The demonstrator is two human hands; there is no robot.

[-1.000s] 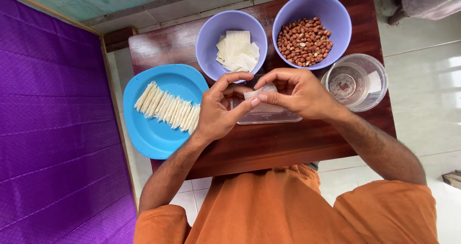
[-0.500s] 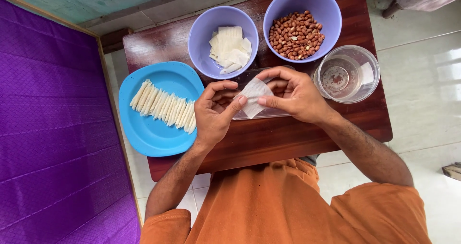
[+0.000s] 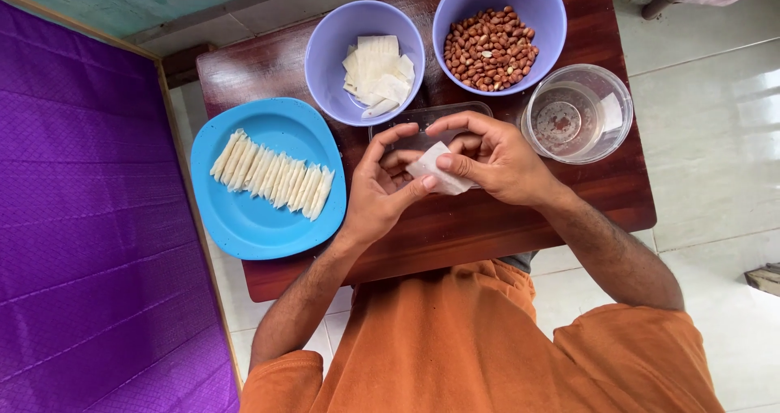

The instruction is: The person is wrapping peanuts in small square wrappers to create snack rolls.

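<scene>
Over the middle of a small dark wooden table, my left hand and my right hand together pinch a small white wrapper sheet, which is partly folded between the fingertips. Under the hands lies a shallow clear plastic tray, mostly hidden. A blue plate to the left carries a row of several rolled white pieces.
At the back stand a lilac bowl of cut white wrapper sheets and a second lilac bowl of red-skinned peanuts. A clear round container holding a little water sits at the right. A purple mat covers the floor on the left.
Both hands have drawn a little towards me with the wrapper, folding it tighter between the fingertips. The view has shifted slightly; the bowls and plate stay put.
</scene>
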